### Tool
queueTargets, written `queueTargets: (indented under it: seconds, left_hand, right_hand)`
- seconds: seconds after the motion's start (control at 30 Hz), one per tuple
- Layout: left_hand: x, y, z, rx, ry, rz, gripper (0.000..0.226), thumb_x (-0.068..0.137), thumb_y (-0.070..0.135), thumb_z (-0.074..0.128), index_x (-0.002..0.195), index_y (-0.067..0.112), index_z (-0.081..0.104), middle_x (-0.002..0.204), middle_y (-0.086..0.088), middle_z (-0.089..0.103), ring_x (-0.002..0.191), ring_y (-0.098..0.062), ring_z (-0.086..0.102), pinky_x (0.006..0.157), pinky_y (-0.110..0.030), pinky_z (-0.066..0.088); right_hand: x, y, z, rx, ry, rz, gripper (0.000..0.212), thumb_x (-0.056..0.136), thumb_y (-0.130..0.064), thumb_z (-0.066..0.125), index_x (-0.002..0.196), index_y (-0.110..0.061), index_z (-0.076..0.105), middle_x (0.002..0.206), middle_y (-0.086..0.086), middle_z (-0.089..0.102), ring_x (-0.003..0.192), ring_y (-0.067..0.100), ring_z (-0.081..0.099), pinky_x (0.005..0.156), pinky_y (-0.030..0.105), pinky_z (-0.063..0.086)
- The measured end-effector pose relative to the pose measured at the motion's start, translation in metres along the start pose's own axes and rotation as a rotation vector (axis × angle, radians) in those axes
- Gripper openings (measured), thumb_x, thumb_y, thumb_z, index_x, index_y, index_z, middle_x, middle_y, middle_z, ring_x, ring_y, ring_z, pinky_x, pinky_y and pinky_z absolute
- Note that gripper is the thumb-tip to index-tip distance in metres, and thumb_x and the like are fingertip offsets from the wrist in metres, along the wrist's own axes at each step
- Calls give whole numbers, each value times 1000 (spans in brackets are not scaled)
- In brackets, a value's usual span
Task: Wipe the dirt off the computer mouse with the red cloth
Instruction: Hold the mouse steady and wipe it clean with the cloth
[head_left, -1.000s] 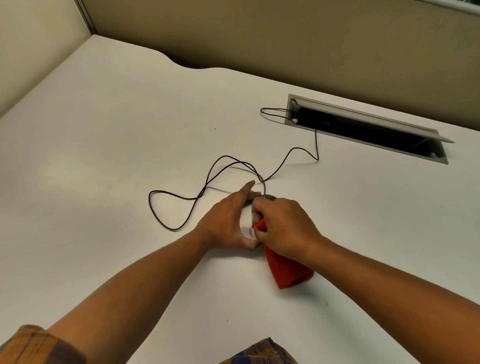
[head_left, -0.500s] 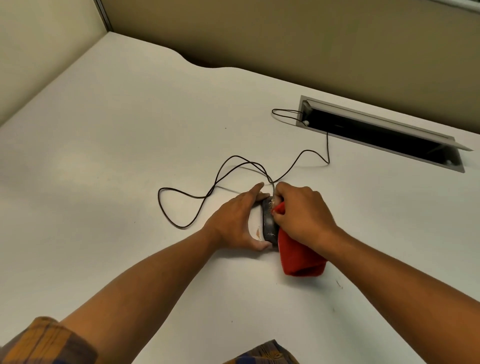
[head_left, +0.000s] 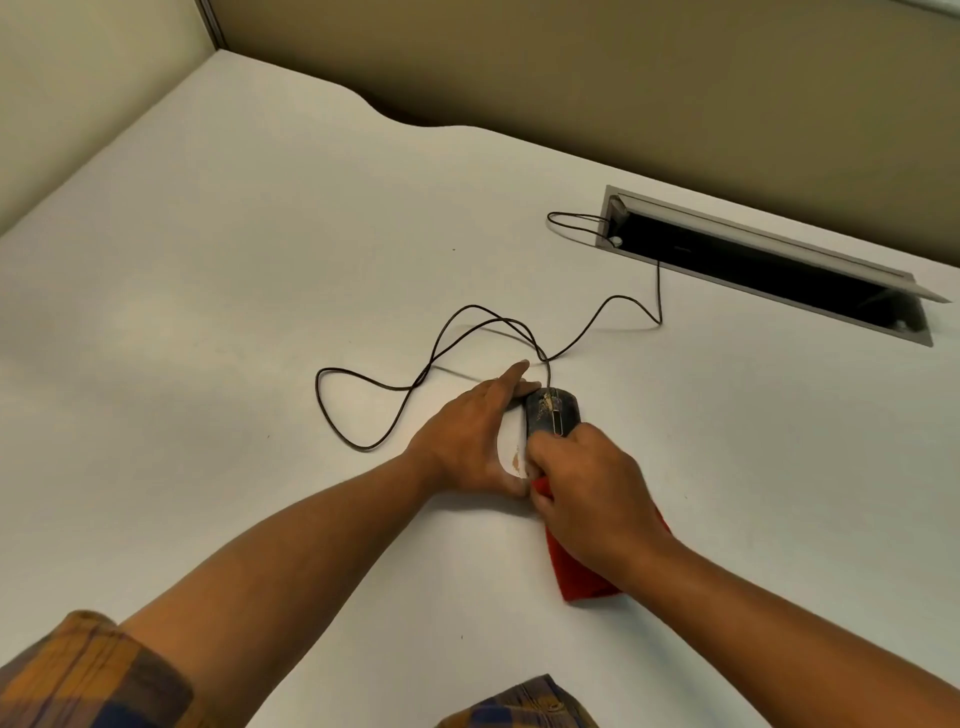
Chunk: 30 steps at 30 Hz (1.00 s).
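Observation:
A dark corded computer mouse (head_left: 551, 414) lies on the white desk (head_left: 260, 291), with tan dirt specks on its front buttons. My left hand (head_left: 470, 439) cups its left side, index finger stretched along it and thumb at its rear. My right hand (head_left: 587, 493) grips the red cloth (head_left: 582, 577) and presses it on the rear half of the mouse, which it hides. The cloth's free end trails back under my right wrist. A small tan smudge (head_left: 516, 461) marks the desk between my hands.
The mouse's black cable (head_left: 415, 382) loops over the desk to the left and runs back to an open cable tray slot (head_left: 769, 265) at the far right. Beige partition walls (head_left: 571, 67) close the desk at the back and left.
My right hand has slid the cloth back from the front of the mouse toward its rear, uncovering the dirty front buttons. My left hand has kept its hold.

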<state>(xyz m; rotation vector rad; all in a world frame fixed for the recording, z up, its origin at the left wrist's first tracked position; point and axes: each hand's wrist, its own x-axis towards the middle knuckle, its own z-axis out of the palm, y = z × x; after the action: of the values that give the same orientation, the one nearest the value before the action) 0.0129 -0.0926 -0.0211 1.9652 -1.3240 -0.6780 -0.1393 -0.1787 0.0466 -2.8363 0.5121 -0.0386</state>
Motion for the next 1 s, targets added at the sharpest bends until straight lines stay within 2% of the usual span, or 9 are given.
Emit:
queueTargets:
  seconds: [0.07, 0.13, 0.23, 0.33, 0.43, 0.63, 0.8, 0.9, 1.0]
  left_hand:
    - [-1, 0, 0, 5, -9, 0, 135, 51, 61, 80, 156, 22, 4, 152, 10, 39, 138, -7, 35, 111, -22, 28]
    - [-1, 2, 1, 10, 12, -5, 132, 51, 63, 76, 156, 21, 7, 150, 11, 41, 137, -6, 36, 111, -23, 31]
    - [-1, 2, 2, 16, 38, -9, 133, 52, 60, 84, 155, 19, 10, 149, 11, 43, 136, -7, 38, 111, -23, 31]
    - [-1, 1, 2, 15, 35, -9, 133, 53, 58, 85, 156, 20, 10, 149, 13, 42, 136, -5, 38, 108, -17, 27]
    - [0, 1, 2, 20, 28, -7, 128, 54, 57, 77, 156, 20, 8, 149, 13, 42, 135, -6, 39, 108, -19, 30]
    - [-1, 3, 2, 14, 62, -12, 134, 54, 57, 87, 156, 21, 8, 149, 13, 42, 135, -4, 36, 106, -15, 26]
    - [-1, 5, 1, -11, 50, -32, 128, 51, 62, 75, 156, 22, 13, 150, 10, 41, 134, -7, 40, 107, -23, 36]
    - [0, 5, 0, -7, 53, -11, 125, 53, 59, 82, 154, 22, 17, 145, 14, 46, 129, -4, 44, 105, -24, 39]
    - [0, 4, 1, 18, 51, -8, 132, 54, 59, 86, 155, 19, 11, 149, 11, 43, 133, -5, 39, 107, -17, 30]
  right_hand:
    - [5, -2, 0, 45, -16, 9, 20, 81, -27, 73, 81, -29, 52, 77, -4, 57, 68, 14, 49, 58, 24, 44]
    - [14, 8, -7, 156, -44, 116, 23, 79, -27, 70, 79, -30, 47, 76, -9, 56, 71, 16, 51, 62, 29, 42]
    - [24, 30, -13, 186, 34, 209, 26, 77, -28, 68, 78, -29, 43, 74, -8, 62, 74, 19, 54, 65, 36, 44]
    - [23, 20, -11, 141, -39, 157, 25, 77, -26, 67, 78, -30, 43, 75, -7, 56, 74, 19, 51, 63, 33, 40]
    - [25, 6, -11, 147, -122, 65, 24, 77, -26, 68, 78, -30, 45, 79, -7, 55, 75, 15, 52, 66, 32, 47]
    - [54, 23, -20, 126, -54, 195, 17, 79, -21, 65, 79, -27, 48, 75, -5, 62, 73, 21, 55, 67, 38, 49]
    - [53, 4, -16, 94, -190, 42, 21, 77, -17, 64, 78, -27, 46, 71, -8, 53, 73, 19, 51, 62, 34, 42]
    - [62, 16, -23, 151, -124, 118, 16, 77, -19, 63, 78, -25, 49, 75, -6, 61, 76, 21, 55, 66, 37, 47]
    - [64, 23, -22, 101, -79, 159, 15, 77, -17, 62, 79, -24, 49, 74, -5, 59, 75, 24, 55, 66, 39, 48]
